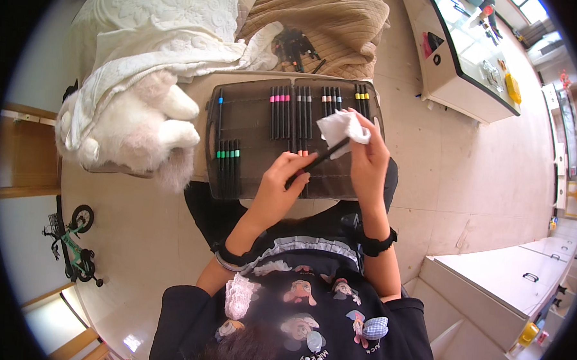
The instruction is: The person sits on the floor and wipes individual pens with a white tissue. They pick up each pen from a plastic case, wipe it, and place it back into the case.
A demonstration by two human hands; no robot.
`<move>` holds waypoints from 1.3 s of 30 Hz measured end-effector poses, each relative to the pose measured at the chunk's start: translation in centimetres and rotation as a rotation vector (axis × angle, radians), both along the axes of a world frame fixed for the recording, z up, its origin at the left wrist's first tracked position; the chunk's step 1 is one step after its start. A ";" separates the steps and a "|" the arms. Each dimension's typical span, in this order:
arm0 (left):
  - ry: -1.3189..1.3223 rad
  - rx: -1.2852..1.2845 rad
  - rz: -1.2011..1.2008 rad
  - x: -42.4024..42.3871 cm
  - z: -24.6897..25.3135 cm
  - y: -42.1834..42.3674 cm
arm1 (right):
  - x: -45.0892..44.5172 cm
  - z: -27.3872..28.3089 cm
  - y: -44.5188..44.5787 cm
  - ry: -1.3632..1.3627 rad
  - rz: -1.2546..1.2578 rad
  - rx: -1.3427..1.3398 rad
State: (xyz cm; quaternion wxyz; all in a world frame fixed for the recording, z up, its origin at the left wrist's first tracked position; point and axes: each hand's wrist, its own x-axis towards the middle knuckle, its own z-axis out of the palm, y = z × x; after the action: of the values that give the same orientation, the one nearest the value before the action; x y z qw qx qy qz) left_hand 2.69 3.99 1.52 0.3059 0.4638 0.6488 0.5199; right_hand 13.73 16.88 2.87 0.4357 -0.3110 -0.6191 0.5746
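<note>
My left hand (pixel 279 185) grips a black marker pen (pixel 329 154) near its lower end, and the pen slants up to the right. In my right hand (pixel 372 157) is a crumpled white tissue (pixel 343 128), pressed around the pen's upper end, which it hides. Both hands are above an open dark translucent marker case (pixel 257 116). Inside it, black markers with colored bands stand in groups: green (pixel 228 165), pink (pixel 279 113), grey (pixel 304 113) and yellow (pixel 362 97). One blue-banded marker (pixel 220 116) is at the left. My hands partly cover some orange-banded markers (pixel 303 153).
Beyond the case, a pile of loose black markers (pixel 296 47) lies on a brown quilted cover (pixel 319 17). A white plush toy (pixel 141 120) sits left of the case. A white cabinet (pixel 460 67) stands at right; a small green bicycle (pixel 75 245) is at left.
</note>
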 end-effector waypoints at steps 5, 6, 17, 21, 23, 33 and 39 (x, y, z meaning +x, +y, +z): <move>0.062 0.018 0.086 0.2 0.9 -2.1 | -1.1 -0.8 -1.9 0.013 0.024 -0.054; 0.012 0.016 0.126 0.2 0.8 -2.5 | -0.9 -0.5 -2.1 -0.012 -0.017 -0.123; -0.222 0.140 0.343 0.1 0.1 -4.2 | 0.3 -0.8 -3.8 -0.223 -0.111 0.182; -0.409 0.244 0.416 -0.8 0.0 -4.3 | 0.1 -1.3 -5.4 -0.220 0.014 0.140; -0.463 0.242 0.457 -1.3 0.2 -3.9 | -0.3 -2.2 -6.5 -0.248 0.190 0.269; -0.387 0.191 0.359 -2.0 0.6 -3.8 | -0.2 -1.2 -6.7 -0.231 0.357 0.091; -0.375 0.180 0.392 -2.0 0.7 -3.6 | 1.1 -1.9 -7.5 0.090 0.708 -0.512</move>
State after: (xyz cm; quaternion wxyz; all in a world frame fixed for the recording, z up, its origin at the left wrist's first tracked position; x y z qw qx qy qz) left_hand 0.70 0.36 2.25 0.2718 0.2506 0.6095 0.7013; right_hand 14.82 9.38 1.01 0.1471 -0.1524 -0.5055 0.8364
